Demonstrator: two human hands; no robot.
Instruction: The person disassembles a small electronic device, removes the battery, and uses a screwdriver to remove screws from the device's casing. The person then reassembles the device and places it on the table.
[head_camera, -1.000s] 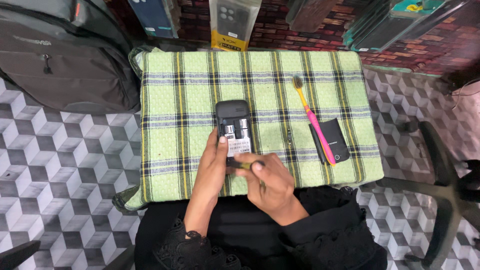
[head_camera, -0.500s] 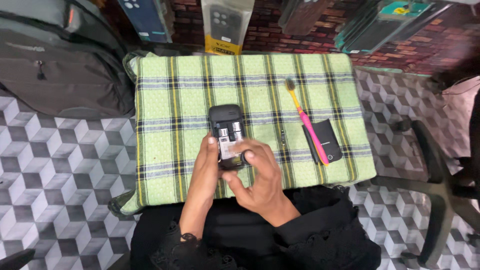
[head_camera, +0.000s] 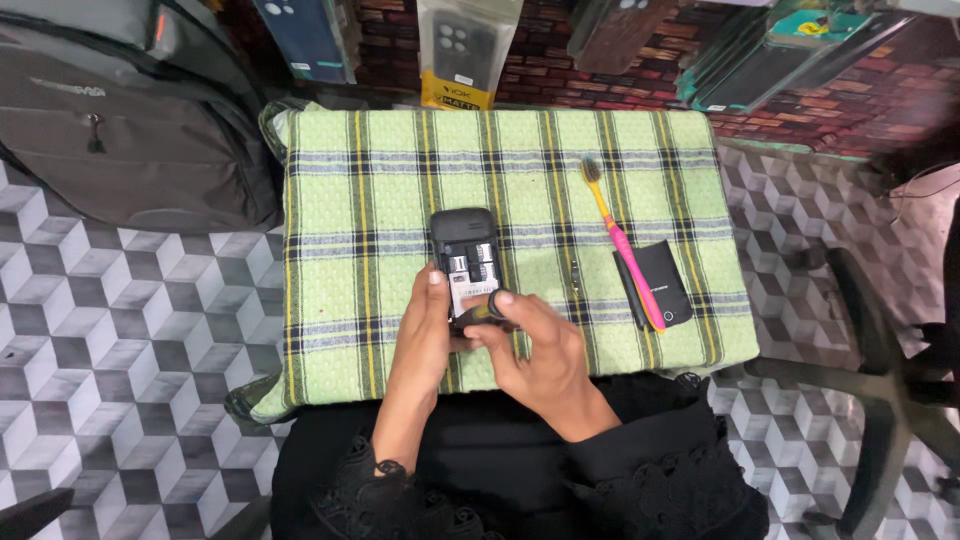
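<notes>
A small black phone lies with its back opened on a green plaid cloth. My left hand grips the phone's lower left edge. My right hand pinches a short dark tool with a yellow band and presses it against the phone's lower end. The tool's tip is hidden by my fingers. To the right a pink toothbrush lies across a black back cover. A thin dark pin-like piece rests between them and the phone.
A grey backpack stands on the patterned tile floor at the left. Packaged phone cases hang along a brick wall behind the cloth. A black chair base is at the right.
My right hand has slid up and left with the tool onto the phone's lower end. My left hand stays on the phone, which has not moved on the cloth.
</notes>
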